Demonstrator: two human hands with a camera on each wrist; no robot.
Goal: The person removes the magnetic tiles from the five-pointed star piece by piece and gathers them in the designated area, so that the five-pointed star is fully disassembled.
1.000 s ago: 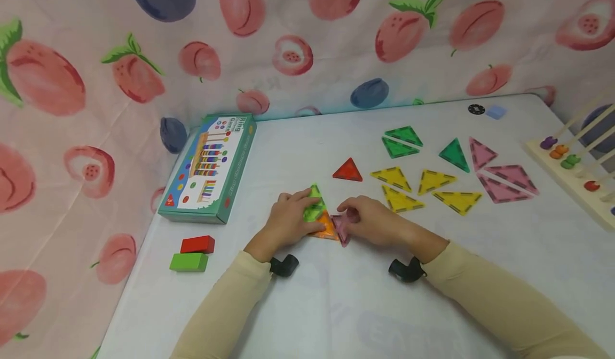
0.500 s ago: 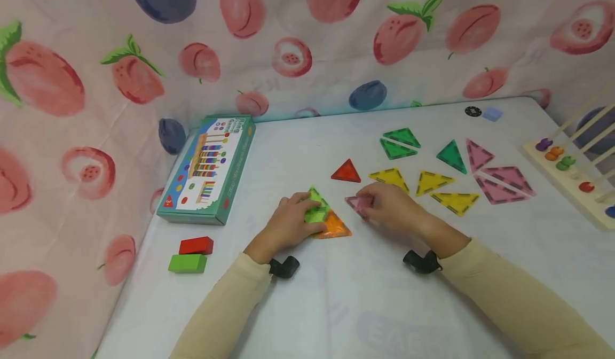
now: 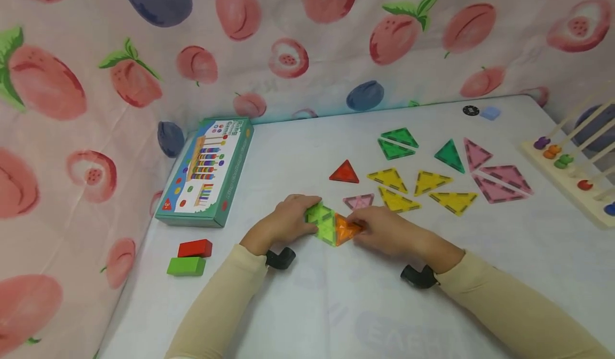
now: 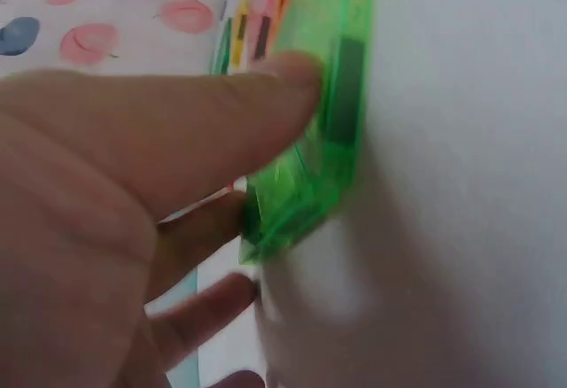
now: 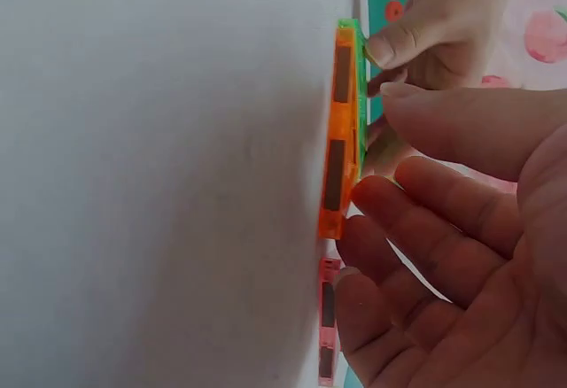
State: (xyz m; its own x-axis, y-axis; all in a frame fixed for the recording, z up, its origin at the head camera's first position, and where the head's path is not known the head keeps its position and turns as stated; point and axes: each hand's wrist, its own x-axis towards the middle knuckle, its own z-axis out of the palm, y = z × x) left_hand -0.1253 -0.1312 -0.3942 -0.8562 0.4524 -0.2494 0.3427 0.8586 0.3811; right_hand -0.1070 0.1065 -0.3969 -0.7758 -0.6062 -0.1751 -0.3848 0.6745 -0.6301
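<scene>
My left hand [image 3: 288, 220] grips light green translucent magnetic tiles [image 3: 323, 221] at their left end; its thumb lies on the green face in the left wrist view. Joined to their right side is an orange triangular magnetic tile [image 3: 345, 229]. My right hand [image 3: 386, 231] pinches the orange tile near its right corner, fingers bent at its edge in the right wrist view. Just behind the right hand lies a small pink triangular tile [image 3: 359, 201], apart from the others. A red triangular tile [image 3: 344, 172] rests farther back.
Yellow tiles [image 3: 399, 201], green tiles [image 3: 397, 135] and larger pink tiles [image 3: 499, 188] lie to the right. A game box [image 3: 206, 172] and red [image 3: 194, 248] and green blocks [image 3: 186, 266] sit left. A wooden peg rack [image 3: 567, 177] stands far right.
My right hand has moved the small pink tile away from the orange one, let go of it and taken hold of the orange tile. The green and orange piece has turned, its orange corner pointing right.
</scene>
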